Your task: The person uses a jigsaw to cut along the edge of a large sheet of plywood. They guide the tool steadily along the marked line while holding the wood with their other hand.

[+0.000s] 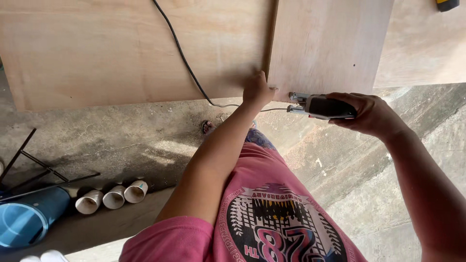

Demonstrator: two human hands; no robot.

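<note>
Gripping a grey-black power tool [324, 106], right hand [371, 115] fingers wrap it; left hand [257, 90] fingers seemingly press pale plywood [325, 43].

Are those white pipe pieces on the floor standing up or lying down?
Lying down: the three white pipe pieces rest on their sides on the concrete floor, open ends facing the camera.

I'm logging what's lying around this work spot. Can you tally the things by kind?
Plywood boards: 3
Power tool in right hand: 1
Black cord: 1
White pipe pieces: 3
Blue bucket: 1
Black metal frame: 1
Total: 10
</note>
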